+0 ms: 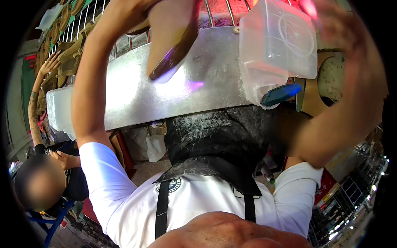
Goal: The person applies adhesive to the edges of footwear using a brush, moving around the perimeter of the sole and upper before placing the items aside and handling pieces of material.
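At the top edge, my left hand (138, 6) is closed on a tan shoe (173, 35). Its dark, glossy toe hangs down over a metal work plate (161, 93). Part of the shoe and some of my fingers lie beyond the picture's edge. My right hand (341, 25) is raised at the far right, smeared by motion, so its fingers do not show clearly. Near it stands a translucent plastic container (279, 41) with a cut opening. From this opening sticks a dark teal, flat piece (281, 95) whose kind I cannot make out.
Metal rods hold several tan shoe pieces (70, 58) at the far left. Another translucent container (60, 107) sits at the plate's left end. A person in dark clothes (76, 173) works at the left, one arm raised. A white plastic bottle (156, 148) is below the plate.
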{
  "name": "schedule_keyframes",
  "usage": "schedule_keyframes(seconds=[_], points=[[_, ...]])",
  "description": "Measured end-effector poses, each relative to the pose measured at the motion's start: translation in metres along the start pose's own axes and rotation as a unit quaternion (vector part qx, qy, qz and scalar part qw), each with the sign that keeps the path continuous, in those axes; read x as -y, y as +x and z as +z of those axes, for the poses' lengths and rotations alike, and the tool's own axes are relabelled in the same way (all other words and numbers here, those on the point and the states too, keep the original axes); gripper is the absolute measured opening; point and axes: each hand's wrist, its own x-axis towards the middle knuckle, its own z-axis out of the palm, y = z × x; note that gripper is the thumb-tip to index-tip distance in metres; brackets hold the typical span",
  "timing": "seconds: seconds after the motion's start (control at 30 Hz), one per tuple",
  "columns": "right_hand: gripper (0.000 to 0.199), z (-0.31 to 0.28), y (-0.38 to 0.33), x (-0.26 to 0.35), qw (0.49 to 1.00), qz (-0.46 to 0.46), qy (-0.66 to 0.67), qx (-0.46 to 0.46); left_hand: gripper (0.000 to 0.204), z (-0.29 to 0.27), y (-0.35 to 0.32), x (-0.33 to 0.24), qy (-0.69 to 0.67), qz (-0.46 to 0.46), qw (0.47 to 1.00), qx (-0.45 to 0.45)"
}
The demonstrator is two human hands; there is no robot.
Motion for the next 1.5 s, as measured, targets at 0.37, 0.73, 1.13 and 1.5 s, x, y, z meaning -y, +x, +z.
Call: schedule_keyframes(seconds=[0.37,0.73,1.13,1.5], points=[[0.032,-0.016,-0.193,-0.112,0.987,-0.073,0.122,-0.076,0.023,0.146,0.105,0.101,0.067,0.289,0.949,0.104],[0.034,-0.009,-0.217,-0.141,0.977,0.061,0.143,-0.147,0.031,0.195,0.087,0.092,0.122,0.354,0.927,0.023],[0.021,0.011,-0.268,-0.164,0.983,0.115,0.138,0.041,0.018,0.083,-0.004,-0.074,-0.004,-0.110,0.993,-0.030],[0.020,-0.052,-0.390,-0.340,0.854,0.326,0.180,-0.363,0.036,0.021,-0.060,-0.305,-0.374,-0.276,0.885,0.012]])
